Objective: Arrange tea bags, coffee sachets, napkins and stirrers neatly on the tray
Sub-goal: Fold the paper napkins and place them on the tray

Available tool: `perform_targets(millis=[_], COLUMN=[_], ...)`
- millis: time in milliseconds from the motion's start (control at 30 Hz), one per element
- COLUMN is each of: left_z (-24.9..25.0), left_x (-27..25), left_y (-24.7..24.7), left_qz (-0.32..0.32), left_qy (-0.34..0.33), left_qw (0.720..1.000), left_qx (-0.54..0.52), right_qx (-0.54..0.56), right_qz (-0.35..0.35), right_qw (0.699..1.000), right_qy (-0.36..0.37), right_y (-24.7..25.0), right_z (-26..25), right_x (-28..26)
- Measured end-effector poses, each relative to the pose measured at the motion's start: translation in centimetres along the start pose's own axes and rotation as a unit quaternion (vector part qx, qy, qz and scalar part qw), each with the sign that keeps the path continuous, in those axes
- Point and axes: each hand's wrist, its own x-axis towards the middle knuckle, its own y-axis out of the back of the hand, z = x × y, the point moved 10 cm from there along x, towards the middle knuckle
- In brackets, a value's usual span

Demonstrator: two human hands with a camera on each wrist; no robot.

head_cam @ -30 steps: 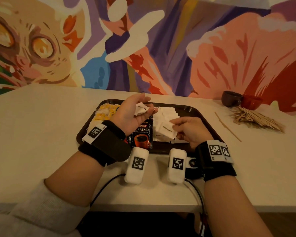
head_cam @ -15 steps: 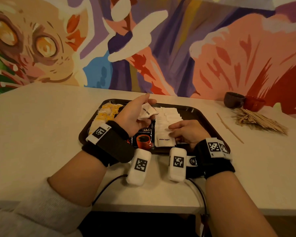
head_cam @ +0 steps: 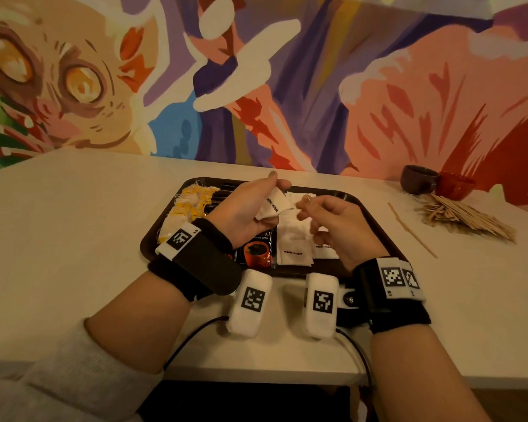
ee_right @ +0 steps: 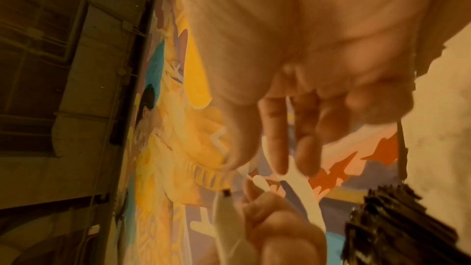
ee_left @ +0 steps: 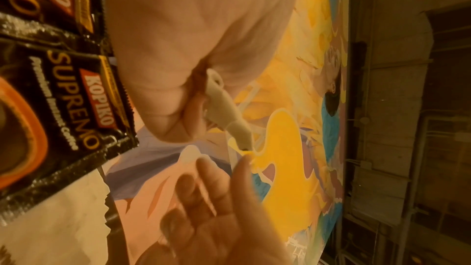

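My left hand (head_cam: 253, 205) is raised over the dark tray (head_cam: 381, 229) and grips a white sugar sachet (head_cam: 275, 205), seen edge-on in the left wrist view as a pale sachet (ee_left: 225, 108). Just right of it my right hand (head_cam: 323, 220) hovers with loosely curled fingers that hold nothing; its fingertips (ee_left: 242, 160) nearly reach the sachet's end. On the tray lie yellow tea bags (head_cam: 189, 205) at the left, black coffee sachets (head_cam: 256, 252) in the middle and white sugar sachets (head_cam: 293, 248) to the right of them.
A pile of wooden stirrers (head_cam: 464, 214) lies on the table right of the tray, with loose stirrers (head_cam: 415, 234) beside it. A dark cup (head_cam: 418, 179) and a red cup (head_cam: 454, 185) stand behind them against the painted wall.
My right hand has let go of the sugar sachet it set on the tray and has risen toward my left hand. The left hand has lifted a little with its sachet.
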Motion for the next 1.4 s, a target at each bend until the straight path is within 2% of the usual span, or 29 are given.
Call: perform_targets(millis=[67, 133, 267, 367, 433, 533, 633, 800, 967, 1100, 1200, 1300, 1400], left_z=[-0.1, -0.2, -0.6, 0.0, 0.5, 0.7, 0.8, 0.9, 1.4, 0.2, -0.4, 0.1, 1.8], left_x=[0.0, 0.0, -0.2, -0.5, -0.4, -0.1, 0.0, -0.3, -0.2, -0.1, -0.5, -0.9, -1.6], left_y=[-0.3, -0.8, -1.9, -2.9, -2.4, -1.3, -1.2, -1.5, -1.5, -2.2, -2.8, -3.4, -3.9], left_qz=[-0.017, -0.037, -0.089, -0.131, -0.101, -0.052, -0.047, -0.058, -0.038, -0.062, -0.077, -0.083, -0.094], left_qy=[-0.007, -0.009, 0.013, -0.019, -0.045, -0.059, -0.063, -0.07, -0.095, -0.061, -0.042, -0.048, -0.076], left_qw=[0.999, 0.997, 0.995, 0.99, 0.992, 0.995, 0.992, 0.982, 0.975, 0.973, 0.972, 0.971, 0.964], left_qx=[0.036, 0.061, 0.045, 0.05, 0.06, 0.068, 0.095, 0.165, 0.196, 0.214, 0.219, 0.217, 0.237], right_qx=[0.05, 0.039, 0.049, 0.13, 0.171, 0.194, 0.196, 0.112, -0.04, -0.167, -0.262, -0.352, -0.388], right_qz=[-0.063, -0.085, -0.022, 0.029, 0.047, 0.038, 0.017, 0.003, -0.021, -0.034, -0.077, -0.102, -0.105], right_qw=[0.997, 0.995, 0.998, 0.991, 0.984, 0.98, 0.98, 0.994, 0.995, 0.965, 0.924, 0.886, 0.875], right_qy=[0.018, 0.037, 0.043, 0.026, 0.017, -0.002, 0.001, 0.014, -0.088, -0.198, -0.266, -0.285, -0.271], right_y=[-1.9, -2.9, -1.6, 0.0, 0.6, 0.5, 0.6, 1.2, 2.6, 4.8, 5.4, 5.6, 5.4], right_z=[-0.8, -1.3, -1.1, -0.7, -0.4, -0.1, -0.3, -0.4, 0.5, 2.2, 3.1, 3.0, 2.7], right_x=[-0.5, -0.7, -0.2, 0.0, 0.0, 0.1, 0.2, 0.3, 0.7, 1.2, 1.2, 1.3, 1.4])
